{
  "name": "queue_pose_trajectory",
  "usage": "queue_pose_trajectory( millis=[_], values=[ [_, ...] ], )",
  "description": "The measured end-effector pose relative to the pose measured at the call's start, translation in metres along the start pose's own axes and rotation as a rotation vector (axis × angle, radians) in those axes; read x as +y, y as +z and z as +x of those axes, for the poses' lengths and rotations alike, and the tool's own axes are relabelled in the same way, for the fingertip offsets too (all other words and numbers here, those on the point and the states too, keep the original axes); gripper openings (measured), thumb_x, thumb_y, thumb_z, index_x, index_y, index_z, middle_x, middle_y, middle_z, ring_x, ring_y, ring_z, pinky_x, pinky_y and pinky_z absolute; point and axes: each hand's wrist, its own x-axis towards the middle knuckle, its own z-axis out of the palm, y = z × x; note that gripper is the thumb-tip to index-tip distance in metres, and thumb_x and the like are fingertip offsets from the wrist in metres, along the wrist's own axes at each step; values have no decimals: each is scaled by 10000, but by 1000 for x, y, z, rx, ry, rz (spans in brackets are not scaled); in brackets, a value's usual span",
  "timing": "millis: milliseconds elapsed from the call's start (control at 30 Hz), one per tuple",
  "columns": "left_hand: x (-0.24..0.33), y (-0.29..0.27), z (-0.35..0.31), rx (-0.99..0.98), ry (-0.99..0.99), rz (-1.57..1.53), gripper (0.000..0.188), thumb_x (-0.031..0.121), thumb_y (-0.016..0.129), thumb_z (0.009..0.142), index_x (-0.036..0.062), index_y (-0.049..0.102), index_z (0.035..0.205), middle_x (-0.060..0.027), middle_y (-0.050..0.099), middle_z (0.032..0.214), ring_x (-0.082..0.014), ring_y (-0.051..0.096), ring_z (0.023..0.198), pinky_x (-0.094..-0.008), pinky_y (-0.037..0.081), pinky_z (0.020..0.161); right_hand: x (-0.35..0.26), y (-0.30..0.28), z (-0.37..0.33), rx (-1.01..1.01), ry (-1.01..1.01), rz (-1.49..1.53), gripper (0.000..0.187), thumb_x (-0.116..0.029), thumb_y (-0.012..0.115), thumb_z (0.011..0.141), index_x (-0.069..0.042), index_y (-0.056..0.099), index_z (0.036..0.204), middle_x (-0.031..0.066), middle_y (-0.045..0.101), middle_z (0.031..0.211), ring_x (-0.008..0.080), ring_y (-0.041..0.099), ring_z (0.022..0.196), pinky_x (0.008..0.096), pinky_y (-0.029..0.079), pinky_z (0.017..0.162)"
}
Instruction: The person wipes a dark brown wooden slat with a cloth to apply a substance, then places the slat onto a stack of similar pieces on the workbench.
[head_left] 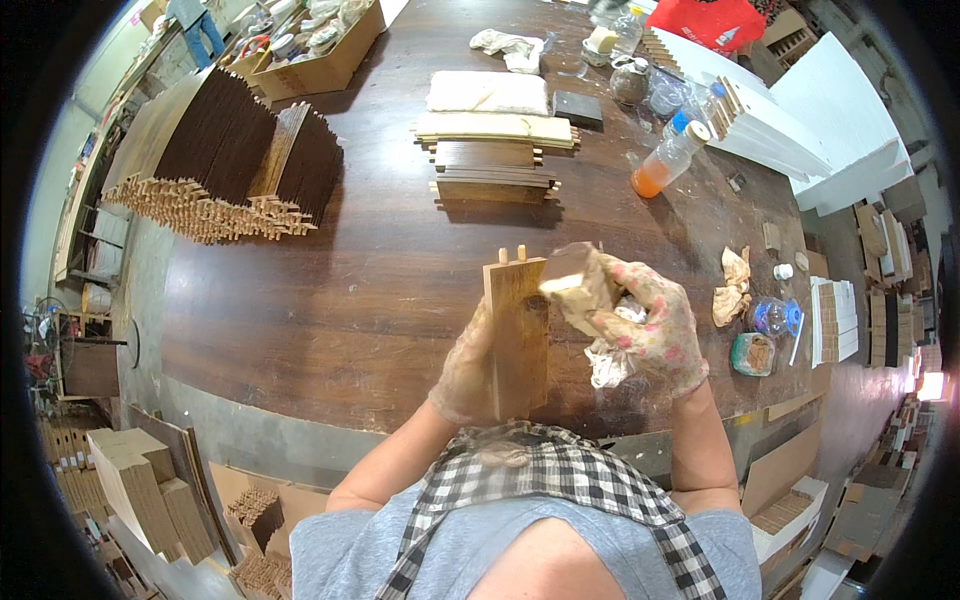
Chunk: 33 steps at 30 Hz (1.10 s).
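My gloved left hand (466,368) grips a brown wooden board (522,345) by its left side, upright in front of my apron. Two pale dowels (512,254) stick out of the board's top end. In my right hand (655,325), in a flower-patterned glove, is a tan block (578,288) with a darker top. It is close to the board's upper right edge; whether they touch I cannot tell. A crumpled white cloth (610,368) shows under the right hand, which also seems to hold it.
Dark doweled boards (215,150) are stacked at the left, with a smaller pile (495,175) ahead. A bottle of orange liquid (665,165), jars and crumpled paper (733,285) stand at the right. A cardboard box (320,55) of supplies sits at the far left.
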Motion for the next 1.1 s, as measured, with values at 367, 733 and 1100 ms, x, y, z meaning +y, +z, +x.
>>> queue_pose_trajectory(
  millis=[367, 733, 1100],
  values=[
    [0, 7, -2, -48, 181, 150, 557, 216, 410, 1080, 164, 205, 1596, -34, 303, 1595, -211, 285, 1465, -414, 241, 1220, -19, -3, 7, -85, 99, 22, 534, -248, 796, 772, 14, 655, 1216, 165, 701, 1006, 249, 710, 879, 341, 555, 785],
    [20, -16, 8, 59, 76, -19, 713, 599, 392, 1013, 28, 407, 1440, -148, 566, 1304, -246, 641, 1042, -390, 589, 875, 24, 3, -2, 71, 99, 105, 537, -180, 807, 760, -1, 652, 1242, 129, 717, 1026, 226, 708, 905, 318, 557, 820],
    [28, -40, 28, 229, 109, -186, 725, 643, 428, 984, 18, 492, 1345, -178, 647, 1118, -269, 669, 998, -396, 606, 815, -54, 42, -13, -269, -299, -407, 424, -275, 778, 753, -111, 709, 1138, 37, 686, 973, 209, 664, 826, 337, 559, 677]
  ],
)
